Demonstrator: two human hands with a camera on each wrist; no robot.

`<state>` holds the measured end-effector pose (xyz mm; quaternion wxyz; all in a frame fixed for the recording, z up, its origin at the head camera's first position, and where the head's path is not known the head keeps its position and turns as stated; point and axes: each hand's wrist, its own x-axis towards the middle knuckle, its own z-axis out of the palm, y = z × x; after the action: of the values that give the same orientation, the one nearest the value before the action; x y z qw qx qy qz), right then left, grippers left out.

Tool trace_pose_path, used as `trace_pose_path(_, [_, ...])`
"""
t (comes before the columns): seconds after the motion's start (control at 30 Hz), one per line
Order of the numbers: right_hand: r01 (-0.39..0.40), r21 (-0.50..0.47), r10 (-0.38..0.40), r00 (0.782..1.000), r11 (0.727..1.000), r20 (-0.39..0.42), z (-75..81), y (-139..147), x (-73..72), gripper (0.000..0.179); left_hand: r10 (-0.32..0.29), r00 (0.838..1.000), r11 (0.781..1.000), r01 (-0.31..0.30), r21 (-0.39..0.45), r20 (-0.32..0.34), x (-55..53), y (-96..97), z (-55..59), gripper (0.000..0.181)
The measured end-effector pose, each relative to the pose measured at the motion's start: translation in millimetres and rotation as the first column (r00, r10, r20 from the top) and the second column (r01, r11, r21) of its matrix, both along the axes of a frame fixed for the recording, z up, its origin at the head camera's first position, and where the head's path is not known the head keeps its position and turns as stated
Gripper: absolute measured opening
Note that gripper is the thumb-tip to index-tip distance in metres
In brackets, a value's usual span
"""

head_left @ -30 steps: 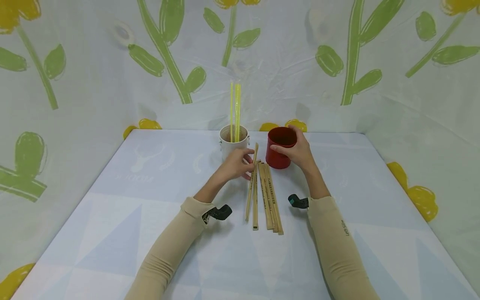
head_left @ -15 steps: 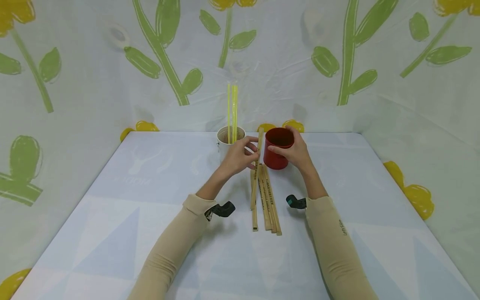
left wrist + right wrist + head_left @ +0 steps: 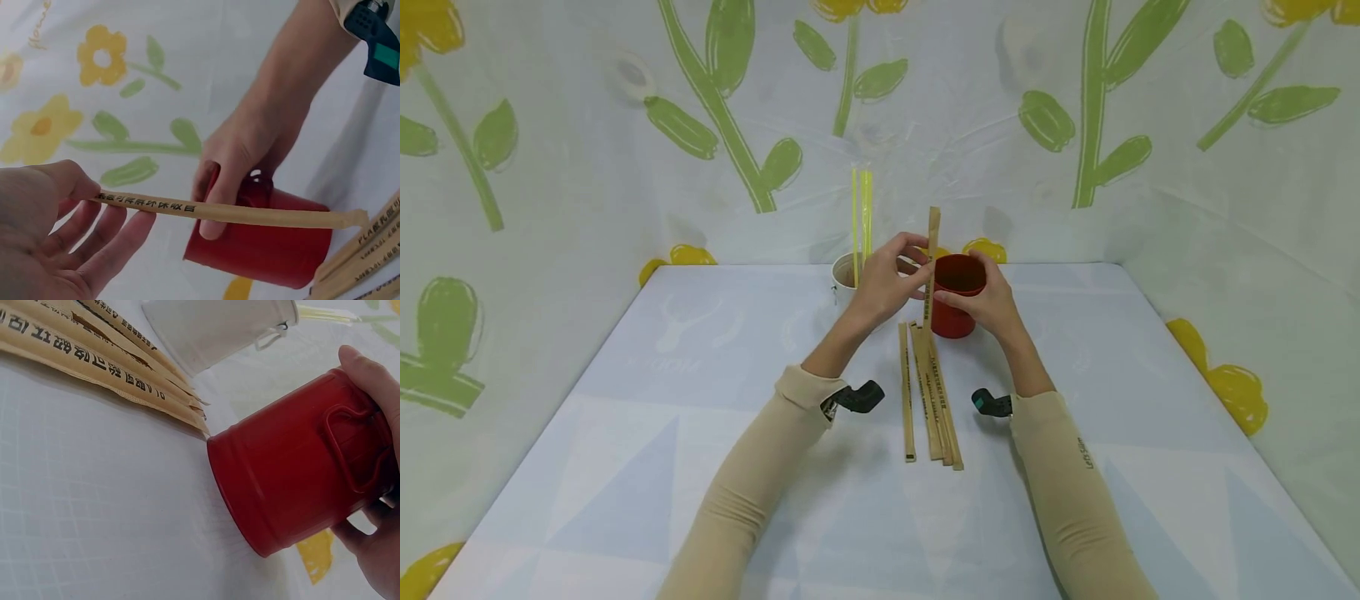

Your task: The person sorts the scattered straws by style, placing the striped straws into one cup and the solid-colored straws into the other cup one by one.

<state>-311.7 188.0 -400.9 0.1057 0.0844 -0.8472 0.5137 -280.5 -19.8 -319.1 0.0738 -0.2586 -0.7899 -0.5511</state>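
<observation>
My left hand (image 3: 883,283) pinches a paper-wrapped straw (image 3: 933,223) between thumb and fingers. The straw has printed characters on its brown wrapper and stands nearly upright in the head view, just left of the red bucket's mouth. In the left wrist view this straw (image 3: 269,216) passes in front of the bucket. My right hand (image 3: 995,302) grips the small red metal bucket (image 3: 953,322) by its rim, thumb on the near side. A wire handle shows on the bucket (image 3: 281,465) in the right wrist view.
Several more wrapped straws (image 3: 942,408) lie fanned on the pale table (image 3: 760,500), with one (image 3: 907,392) a little apart on the left. A white bucket (image 3: 842,293) holding yellow straws (image 3: 866,208) stands behind my left hand. Flower-patterned sheeting (image 3: 925,167) surrounds the table.
My left hand has lifted the wrapped straw from the pile, moving up and right toward the red bucket and turning it more upright. The right hand stays on the bucket.
</observation>
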Motion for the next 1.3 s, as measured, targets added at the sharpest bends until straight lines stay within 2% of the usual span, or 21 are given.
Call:
trace_pose_path(0.3, [0.004,-0.007,-0.004,1.000,1.000,0.005,0.8,-0.7,0.6,0.093,0.042,0.992,0.996,-0.032,0.082,-0.120,-1.8,8.0,19.3,0.027])
trace_pose_path(0.43, [0.012,0.003,-0.012,1.000,1.000,0.007,1.6,-0.7,0.2,0.093,0.061,0.987,0.994,-0.045,0.103,-0.151,-2.6,11.0,29.6,0.027])
trace_pose_path(0.7, [0.022,0.012,-0.022,1.000,1.000,0.020,0.1,-1.1,-2.4,0.091,0.092,0.970,0.994,-0.077,0.074,-0.226,-4.6,13.0,46.5,0.028])
trace_pose_path(1.03, [0.023,0.001,-0.023,1.000,1.000,0.004,-1.4,-0.8,-4.1,0.092,0.066,0.976,0.983,-0.027,0.182,-0.209,-5.3,21.0,65.0,0.027])
trace_pose_path(1.3, [0.036,-0.013,-0.035,0.998,0.999,0.057,-1.6,-1.7,-2.6,0.097,0.118,0.967,0.981,-0.079,0.175,-0.226,-9.5,29.9,73.1,0.028])
